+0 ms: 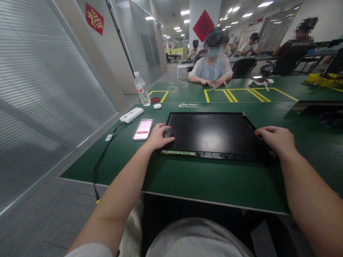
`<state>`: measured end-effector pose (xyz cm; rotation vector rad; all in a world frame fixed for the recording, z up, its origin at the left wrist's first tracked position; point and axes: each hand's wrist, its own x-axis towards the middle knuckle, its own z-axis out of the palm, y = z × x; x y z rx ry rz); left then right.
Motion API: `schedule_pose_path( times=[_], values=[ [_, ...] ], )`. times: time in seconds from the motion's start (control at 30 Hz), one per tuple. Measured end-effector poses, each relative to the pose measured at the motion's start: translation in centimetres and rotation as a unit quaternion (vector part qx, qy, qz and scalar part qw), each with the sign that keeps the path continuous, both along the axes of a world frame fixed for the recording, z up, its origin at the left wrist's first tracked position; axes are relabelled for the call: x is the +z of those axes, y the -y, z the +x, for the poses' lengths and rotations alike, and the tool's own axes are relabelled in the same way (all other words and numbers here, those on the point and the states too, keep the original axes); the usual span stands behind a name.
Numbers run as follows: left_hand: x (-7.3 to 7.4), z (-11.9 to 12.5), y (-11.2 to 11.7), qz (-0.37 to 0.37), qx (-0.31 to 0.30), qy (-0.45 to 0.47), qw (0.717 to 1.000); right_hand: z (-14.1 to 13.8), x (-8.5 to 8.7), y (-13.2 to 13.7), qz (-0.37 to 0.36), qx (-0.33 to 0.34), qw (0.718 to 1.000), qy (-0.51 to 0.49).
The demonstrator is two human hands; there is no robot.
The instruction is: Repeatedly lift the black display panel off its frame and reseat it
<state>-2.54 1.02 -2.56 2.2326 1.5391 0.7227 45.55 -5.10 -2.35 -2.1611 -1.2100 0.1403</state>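
A black display panel (207,132) lies flat on the green table in front of me, inside a shallow black frame. Along its near edge runs a strip with a green circuit board (178,152). My left hand (158,137) rests at the panel's left edge, thumb and fingers apart and holding nothing. At the right edge, my right hand (278,140) has its thumb and fingertips pinched together on the panel's rim. Whether something small is also between those fingertips cannot be made out.
Left of the panel lie a lit phone (143,129) and a white power bank (132,115) with a black strap. Behind them stand a water bottle (142,90), red-handled scissors (154,100) and a white earbud case (157,106). A co-worker (210,67) sits opposite.
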Motion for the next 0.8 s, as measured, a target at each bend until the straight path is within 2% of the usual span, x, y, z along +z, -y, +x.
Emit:
schedule_pose_path(
  times=[0.1, 0.2, 0.27, 0.53, 0.8],
  values=[
    [0.7, 0.0, 0.4, 0.022, -0.09, -0.002, 0.996, -1.5, 0.9, 0.4, 0.003, -0.003, 1.0, -0.002],
    [1.2, 0.2, 0.8, 0.009, -0.157, 0.002, 0.988, -2.5, 1.3, 0.6, 0.001, 0.044, 0.999, -0.013],
    [1.4, 0.4, 0.9, -0.006, -0.178, 0.005, 0.984, -2.8, 1.4, 0.7, -0.01, 0.071, 0.997, -0.016],
    [1.9, 0.2, 1.0, -0.028, -0.212, 0.016, 0.977, -2.3, 1.0, 0.4, -0.082, 0.088, 0.993, -0.007],
    [2.5, -0.5, 1.0, -0.073, -0.206, -0.003, 0.976, -2.3, 1.1, 0.4, -0.097, 0.09, 0.991, 0.01]
  ],
)
